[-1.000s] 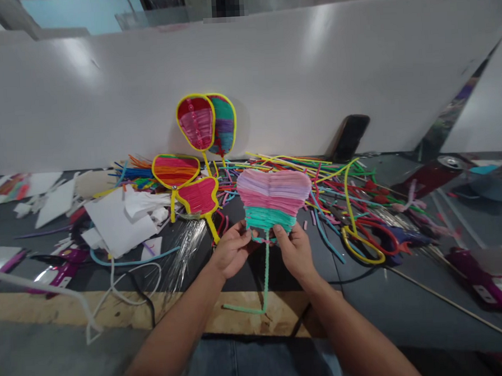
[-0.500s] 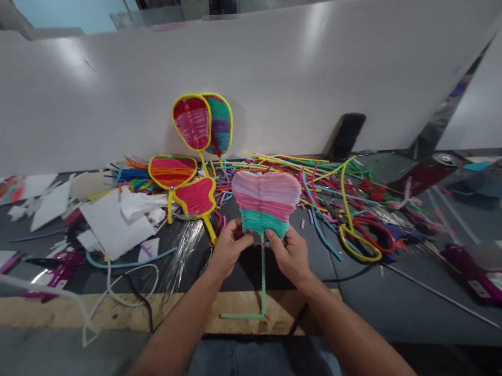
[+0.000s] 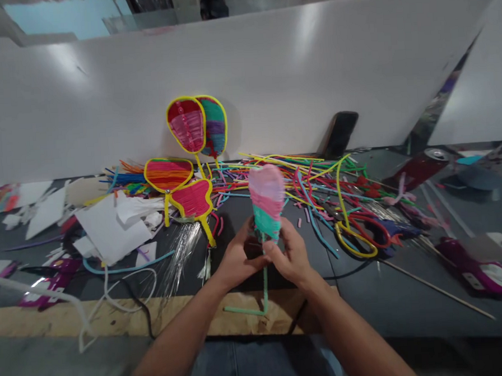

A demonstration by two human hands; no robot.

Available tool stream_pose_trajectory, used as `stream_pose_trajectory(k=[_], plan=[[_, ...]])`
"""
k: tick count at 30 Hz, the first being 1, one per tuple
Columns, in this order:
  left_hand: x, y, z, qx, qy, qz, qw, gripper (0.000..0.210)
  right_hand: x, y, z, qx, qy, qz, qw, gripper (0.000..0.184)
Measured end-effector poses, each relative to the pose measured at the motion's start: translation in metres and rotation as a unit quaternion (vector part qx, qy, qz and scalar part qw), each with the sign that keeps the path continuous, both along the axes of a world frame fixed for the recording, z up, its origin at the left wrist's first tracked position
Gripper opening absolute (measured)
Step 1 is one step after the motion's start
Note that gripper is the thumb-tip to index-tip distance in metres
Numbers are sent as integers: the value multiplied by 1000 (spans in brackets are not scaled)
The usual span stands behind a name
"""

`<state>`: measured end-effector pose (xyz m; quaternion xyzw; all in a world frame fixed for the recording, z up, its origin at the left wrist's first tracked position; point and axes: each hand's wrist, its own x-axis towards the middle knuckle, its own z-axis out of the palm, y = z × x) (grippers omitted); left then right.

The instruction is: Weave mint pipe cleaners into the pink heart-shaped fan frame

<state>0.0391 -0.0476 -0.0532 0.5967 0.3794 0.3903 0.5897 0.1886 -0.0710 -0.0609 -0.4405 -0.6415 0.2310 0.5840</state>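
The left hand and right hand pinch the base of a pink-and-teal pipe-cleaner fan. I see its green stem hanging below, sharply bent.

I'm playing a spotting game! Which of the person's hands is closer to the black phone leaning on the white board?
Right. The right hand is in front of the black phone, off to its left; the left hand is farther left.

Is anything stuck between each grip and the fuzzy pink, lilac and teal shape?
Nothing visible: the left grip and right grip are at the lower end of the fuzzy shape, though contact is partly hidden.
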Motion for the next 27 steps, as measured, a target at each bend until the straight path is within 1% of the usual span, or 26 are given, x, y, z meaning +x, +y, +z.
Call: stream_pose_trajectory(k=[2,3,4,5,7,8,9,10,12,14,16,19,21,22,24,27], plan=[[1,1,-2,-1,-3,18,1000,49,0,0,3,24,-38,72,996,39],[1,1,-3,-17,-16,26,999,41,0,1,4,27,-42,90,995,38],[1,2,-3,-45,-35,29,998,37,0,1,5,21,-31,91,995,36],[1,3,-2,-79,-60,24,995,36,0,2,5,6,-5,73,997,33],[1,3,2,-137,-110,7,984,40,0,4,4,-54,68,1,996,27],[1,3,4,-155,-127,4,980,41,0,5,3,-93,101,-30,990,24],[0,3,6,-165,-138,6,977,43,1,7,1,-129,125,-46,983,22],[0,2,8,-172,-145,9,974,43,1,8,0,-158,137,-48,977,21],[0,2,10,-187,-155,7,970,45,2,11,-3,-187,139,-25,972,21],[-2,1,10,-200,-166,-1,966,46,1,12,-4,-188,141,0,972,21],[-3,1,9,-205,-171,-15,963,46,0,12,-3,-196,164,31,966,21],[-3,0,6,-206,-170,-47,963,45,-2,11,1,-242,229,107,937,23],[-2,-1,3,-203,-164,-63,963,44,-4,11,2,-272,268,135,915,23],[-1,-1,2,-200,-160,-66,964,45,-5,11,2,-282,283,136,907,23],[-1,-2,0,-200,-146,-72,966,47,-7,10,1,-290,302,123,900,22],[-3,0,-4,-205,-136,-82,966,53,-11,10,2,-284,308,90,904,22]])
